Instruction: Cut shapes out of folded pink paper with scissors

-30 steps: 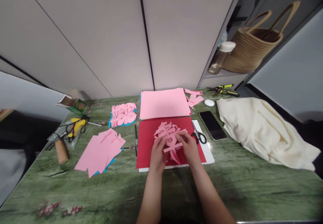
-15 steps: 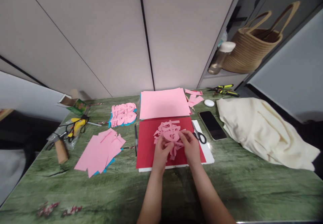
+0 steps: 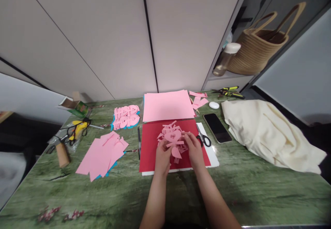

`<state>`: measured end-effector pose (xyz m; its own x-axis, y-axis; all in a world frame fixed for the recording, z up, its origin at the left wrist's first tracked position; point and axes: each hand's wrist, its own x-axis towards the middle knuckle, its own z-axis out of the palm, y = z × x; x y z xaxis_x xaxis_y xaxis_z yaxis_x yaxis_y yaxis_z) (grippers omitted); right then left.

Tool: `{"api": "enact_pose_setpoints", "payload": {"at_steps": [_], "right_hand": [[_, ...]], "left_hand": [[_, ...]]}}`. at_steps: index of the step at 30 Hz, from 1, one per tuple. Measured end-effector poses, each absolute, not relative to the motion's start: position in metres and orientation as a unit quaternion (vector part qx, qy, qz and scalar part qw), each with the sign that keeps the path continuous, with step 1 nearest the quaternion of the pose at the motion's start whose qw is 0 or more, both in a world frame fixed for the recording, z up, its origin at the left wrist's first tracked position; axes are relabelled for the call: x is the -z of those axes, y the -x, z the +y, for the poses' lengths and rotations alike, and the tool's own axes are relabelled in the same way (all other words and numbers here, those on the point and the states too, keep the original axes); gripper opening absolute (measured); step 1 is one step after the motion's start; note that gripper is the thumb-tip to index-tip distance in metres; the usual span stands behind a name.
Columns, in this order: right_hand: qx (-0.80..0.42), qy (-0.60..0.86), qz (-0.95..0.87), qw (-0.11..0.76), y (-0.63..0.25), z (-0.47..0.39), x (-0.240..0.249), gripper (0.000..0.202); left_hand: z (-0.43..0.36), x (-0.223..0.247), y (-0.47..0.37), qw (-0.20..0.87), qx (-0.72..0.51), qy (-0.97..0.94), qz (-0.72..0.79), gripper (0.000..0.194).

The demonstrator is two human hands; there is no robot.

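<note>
Between my two hands is a pink paper cutout point(image 3: 173, 137) with a rounded, heart-like part and a narrow strip below it. My left hand point(image 3: 163, 156) pinches its lower left side. At its right edge, the fingers of my right hand point(image 3: 192, 148) are closed on the paper. Just beneath lies a loose heap of pink paper scraps point(image 3: 165, 129), partly covered by the cutout and my hands. The heap rests on a red sheet point(image 3: 150, 153) over white paper point(image 3: 214, 158). Black-handled scissors point(image 3: 206, 140) lie beside my right hand.
Pink sheets point(image 3: 168, 106) lie behind the red sheet. To the left are layered cutouts point(image 3: 126, 117), pink pieces point(image 3: 100, 156), a pen point(image 3: 139, 143) and a yellow glue gun point(image 3: 79, 129). On the right are a phone point(image 3: 217, 128), cream cloth point(image 3: 263, 132) and pliers point(image 3: 231, 94).
The cutout has turned and tilted between my hands, showing its heart-like part and a strip more plainly. My left hand has shifted slightly left. The scissors and phone stay put.
</note>
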<state>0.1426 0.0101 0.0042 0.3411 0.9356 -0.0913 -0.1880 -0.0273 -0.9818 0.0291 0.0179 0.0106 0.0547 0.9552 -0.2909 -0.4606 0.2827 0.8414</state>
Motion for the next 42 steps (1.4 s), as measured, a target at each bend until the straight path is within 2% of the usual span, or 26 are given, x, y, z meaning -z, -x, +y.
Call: {"api": "enact_pose_setpoints", "payload": {"at_steps": [4, 11, 14, 18, 21, 23, 26, 29, 33, 42], "right_hand": [[-0.486, 0.523, -0.385, 0.585, -0.14, 0.009, -0.01, 0.021], [-0.487, 0.52, -0.479, 0.513, -0.132, 0.007, -0.017, 0.012], [-0.424, 0.558, -0.478, 0.529, -0.134, 0.005, -0.02, 0.011], [-0.219, 0.629, -0.499, 0.555, -0.137, 0.0, -0.017, 0.01], [-0.063, 0.635, -0.562, 0.527, -0.137, -0.003, -0.011, 0.012], [0.0, 0.626, -0.595, 0.505, -0.137, -0.004, -0.007, 0.013], [0.032, 0.616, -0.612, 0.496, -0.137, -0.005, -0.003, 0.014], [0.046, 0.605, -0.618, 0.501, -0.137, -0.005, -0.003, 0.013], [0.088, 0.572, -0.638, 0.508, -0.136, -0.006, -0.007, 0.017], [0.141, 0.524, -0.687, 0.484, -0.132, -0.01, -0.011, 0.021]], "left_hand": [[0.021, -0.012, -0.027, 0.682, -0.563, -0.197, 0.424, 0.031], [0.024, -0.01, -0.021, 0.667, -0.589, -0.157, 0.427, 0.027], [0.023, -0.009, -0.019, 0.682, -0.592, -0.12, 0.412, 0.025], [0.019, -0.012, -0.02, 0.713, -0.571, -0.12, 0.39, 0.033], [0.014, -0.015, -0.022, 0.738, -0.527, -0.176, 0.383, 0.04], [0.011, -0.016, -0.022, 0.763, -0.489, -0.191, 0.377, 0.033], [0.008, -0.018, -0.024, 0.802, -0.442, -0.188, 0.355, 0.023], [0.005, -0.018, -0.029, 0.802, -0.465, -0.145, 0.346, 0.021], [0.003, -0.022, -0.041, 0.749, -0.562, -0.067, 0.345, 0.023], [0.001, -0.021, -0.05, 0.654, -0.62, -0.096, 0.423, 0.03]]}}
